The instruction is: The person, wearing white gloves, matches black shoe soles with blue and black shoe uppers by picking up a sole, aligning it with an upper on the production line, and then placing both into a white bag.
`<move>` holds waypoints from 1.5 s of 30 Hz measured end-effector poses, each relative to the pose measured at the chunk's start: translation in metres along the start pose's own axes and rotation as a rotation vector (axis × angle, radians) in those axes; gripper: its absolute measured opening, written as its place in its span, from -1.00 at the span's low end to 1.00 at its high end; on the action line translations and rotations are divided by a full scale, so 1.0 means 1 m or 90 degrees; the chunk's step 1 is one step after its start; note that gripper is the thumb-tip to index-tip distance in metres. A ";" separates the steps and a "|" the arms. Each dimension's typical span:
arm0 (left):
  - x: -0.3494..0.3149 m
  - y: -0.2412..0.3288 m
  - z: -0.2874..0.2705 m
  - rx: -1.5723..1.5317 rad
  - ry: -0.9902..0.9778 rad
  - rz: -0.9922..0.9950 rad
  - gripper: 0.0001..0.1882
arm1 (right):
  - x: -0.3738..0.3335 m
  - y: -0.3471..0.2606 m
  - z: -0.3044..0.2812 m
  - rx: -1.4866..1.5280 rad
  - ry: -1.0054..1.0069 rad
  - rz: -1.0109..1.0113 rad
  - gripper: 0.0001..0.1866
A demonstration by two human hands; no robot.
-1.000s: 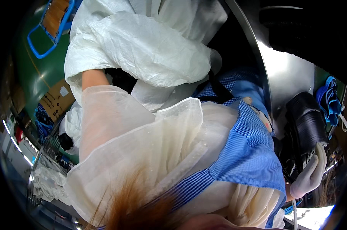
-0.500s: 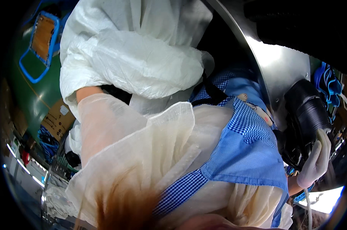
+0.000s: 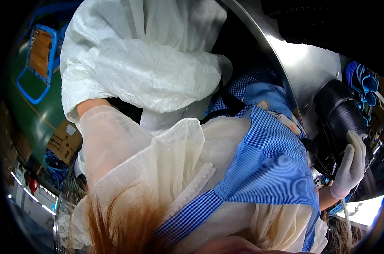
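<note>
My left arm reaches up through a sheer cream sleeve (image 3: pixel 111 139) into a loose white oversleeve (image 3: pixel 149 72). The oversleeve spreads over the upper middle, and my left hand is hidden. At the far right my right hand (image 3: pixel 349 171), in a thin white glove, has its fingers stretched upward and close together. It lies beside a bundle of black, ribbed, strap-like material (image 3: pixel 338 112); the fingertips are next to its lower edge, and I cannot tell whether they touch. A blue checked apron (image 3: pixel 268 169) covers my front.
A curved metal table edge (image 3: pixel 281 63) runs down the upper right. Blue-and-black straps (image 3: pixel 363 86) lie beyond the black bundle. Far left are a blue-framed stool or chair (image 3: pixel 41 55) on a green floor and a cardboard box (image 3: pixel 65 139). A bright panel (image 3: pixel 363 211) shows low right.
The whole view has shifted slightly, with my left arm and apron sitting a little further left. My right hand stays near the black bundle, its fingers a little higher.
</note>
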State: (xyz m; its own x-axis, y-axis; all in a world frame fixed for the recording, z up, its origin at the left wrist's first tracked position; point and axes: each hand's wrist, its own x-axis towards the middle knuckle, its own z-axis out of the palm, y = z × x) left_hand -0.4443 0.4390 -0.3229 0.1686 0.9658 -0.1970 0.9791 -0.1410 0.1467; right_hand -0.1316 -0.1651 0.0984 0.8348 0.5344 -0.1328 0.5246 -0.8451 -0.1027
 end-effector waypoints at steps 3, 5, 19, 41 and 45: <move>-0.001 -0.002 -0.006 -0.056 0.024 -0.008 -0.63 | 0.001 0.001 0.003 0.025 0.015 -0.005 -0.80; -0.006 -0.005 -0.013 -0.134 0.046 -0.013 -0.63 | -0.001 0.002 0.004 0.027 0.015 -0.009 -0.80; -0.074 -0.042 -0.112 -0.760 0.043 -0.263 -0.64 | -0.001 0.004 0.035 0.156 0.016 -0.107 -0.81; -0.277 0.105 -0.222 -0.647 -0.551 0.222 -0.32 | 0.008 -0.018 0.064 0.318 0.134 -0.439 -0.77; -0.298 0.184 -0.217 -0.746 -0.619 0.424 -0.17 | 0.011 -0.016 0.074 0.339 0.157 -0.436 -0.61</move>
State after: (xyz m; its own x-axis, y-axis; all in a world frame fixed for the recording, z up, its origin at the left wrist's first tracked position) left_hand -0.3390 0.1728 -0.0265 0.9387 0.2565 -0.2305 0.1764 0.2173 0.9600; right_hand -0.1431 -0.1446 0.0260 0.4122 0.8477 0.3339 0.8245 -0.1911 -0.5326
